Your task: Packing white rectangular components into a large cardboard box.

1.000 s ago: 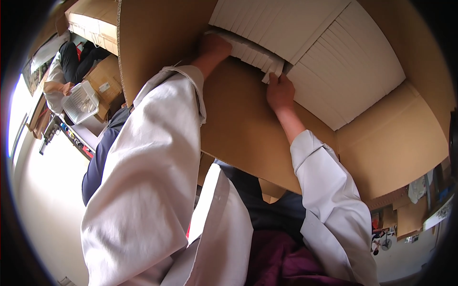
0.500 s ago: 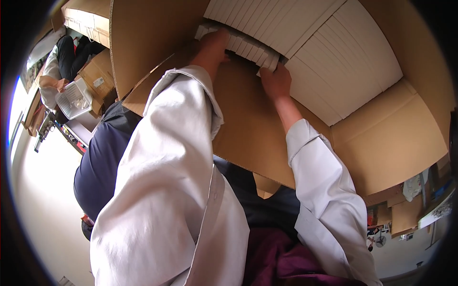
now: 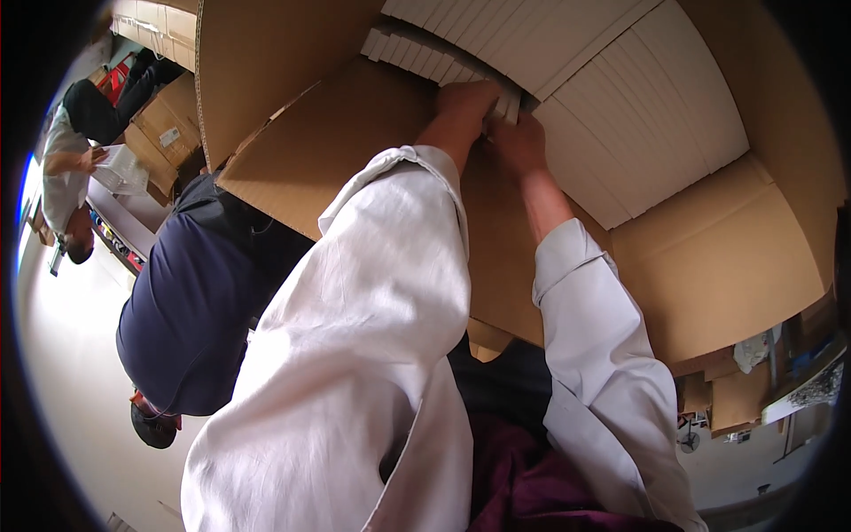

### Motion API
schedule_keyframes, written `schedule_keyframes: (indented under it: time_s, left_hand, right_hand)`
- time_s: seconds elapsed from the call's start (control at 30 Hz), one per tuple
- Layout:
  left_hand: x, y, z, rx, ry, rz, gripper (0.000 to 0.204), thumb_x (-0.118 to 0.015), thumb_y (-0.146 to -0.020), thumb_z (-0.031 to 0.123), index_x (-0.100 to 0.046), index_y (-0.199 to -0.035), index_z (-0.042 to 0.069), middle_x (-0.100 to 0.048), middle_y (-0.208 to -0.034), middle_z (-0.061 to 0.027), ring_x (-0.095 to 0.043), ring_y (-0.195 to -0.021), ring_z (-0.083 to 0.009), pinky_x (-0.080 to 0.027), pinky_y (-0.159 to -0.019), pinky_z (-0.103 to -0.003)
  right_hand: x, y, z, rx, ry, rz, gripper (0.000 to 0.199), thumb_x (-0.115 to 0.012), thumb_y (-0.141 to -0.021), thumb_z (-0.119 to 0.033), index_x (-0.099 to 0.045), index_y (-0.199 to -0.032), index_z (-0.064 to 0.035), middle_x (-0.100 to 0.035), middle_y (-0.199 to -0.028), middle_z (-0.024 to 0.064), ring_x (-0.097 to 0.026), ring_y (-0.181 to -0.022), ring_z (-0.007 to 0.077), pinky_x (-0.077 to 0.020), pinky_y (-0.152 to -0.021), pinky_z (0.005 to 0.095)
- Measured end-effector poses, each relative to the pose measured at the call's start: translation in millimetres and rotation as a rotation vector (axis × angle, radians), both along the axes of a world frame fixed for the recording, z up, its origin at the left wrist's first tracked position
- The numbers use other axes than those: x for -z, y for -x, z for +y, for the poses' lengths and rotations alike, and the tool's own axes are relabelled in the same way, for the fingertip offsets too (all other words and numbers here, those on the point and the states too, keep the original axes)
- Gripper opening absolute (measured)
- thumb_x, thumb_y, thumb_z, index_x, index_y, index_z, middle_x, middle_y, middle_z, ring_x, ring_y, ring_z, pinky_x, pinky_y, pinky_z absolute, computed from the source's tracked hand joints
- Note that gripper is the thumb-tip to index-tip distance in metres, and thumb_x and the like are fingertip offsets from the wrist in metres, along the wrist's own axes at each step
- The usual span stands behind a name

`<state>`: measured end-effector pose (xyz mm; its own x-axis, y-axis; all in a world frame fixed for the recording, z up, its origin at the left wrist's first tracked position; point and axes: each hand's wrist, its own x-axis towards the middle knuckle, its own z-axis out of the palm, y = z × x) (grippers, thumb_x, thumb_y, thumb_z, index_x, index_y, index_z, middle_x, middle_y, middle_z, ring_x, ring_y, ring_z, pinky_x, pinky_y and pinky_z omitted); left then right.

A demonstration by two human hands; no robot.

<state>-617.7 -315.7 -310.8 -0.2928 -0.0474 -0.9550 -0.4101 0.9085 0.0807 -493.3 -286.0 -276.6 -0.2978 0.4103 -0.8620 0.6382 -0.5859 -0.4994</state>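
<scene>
A short row of thin white boxes lies in a large open cardboard carton, beside the carton's near wall. My left hand is curled over the right part of this row, its fingertips partly hidden. Right next to it, my right hand is closed at the row's right end, with a white edge showing between the two hands. What each hand grips exactly is covered by the fingers. Longer packed rows of the white boxes fill the carton beyond and to the right.
A carton flap folds outward at the right. Close at the left is a person in dark blue, bending over. Farther left, another person holds a translucent white basket near a brown carton.
My left hand has slid right along the short row, from its left end to beside my right hand. The right hand stays near the row's right end. At left, the person with the basket has shifted.
</scene>
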Motion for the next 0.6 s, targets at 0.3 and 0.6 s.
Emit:
schedule_keyframes:
  time_s: [0.3, 0.6]
  left_hand:
    - [-12, -17, 21, 0.09, 0.089, -0.158, 0.035, -0.081, -0.078, 0.032, -0.072, -0.098, 0.005, -0.068, -0.092, -0.0079, -0.062, -0.075, -0.0203, -0.051, -0.064, -0.037]
    - [6, -20, -9, -0.064, 0.022, -0.009, 0.052, -0.07, -0.088, 0.045, -0.071, -0.105, -0.004, -0.074, -0.1, -0.0156, -0.072, -0.084, -0.0212, -0.057, -0.074, -0.033]
  right_hand:
    - [15, -10, 16, -0.177, 0.006, -0.08, 0.048, -0.069, -0.085, -0.027, -0.065, -0.106, 0.0157, -0.071, -0.103, 0.0291, -0.072, -0.096, 0.0339, -0.0579, -0.078, 0.0398]
    - [-6, 15, 23, -0.618, -0.271, -0.092, 0.035, -0.065, -0.086, -0.027, -0.072, -0.113, -0.0056, -0.069, -0.113, 0.0254, -0.065, -0.106, 0.0478, -0.0548, -0.09, 0.0503]
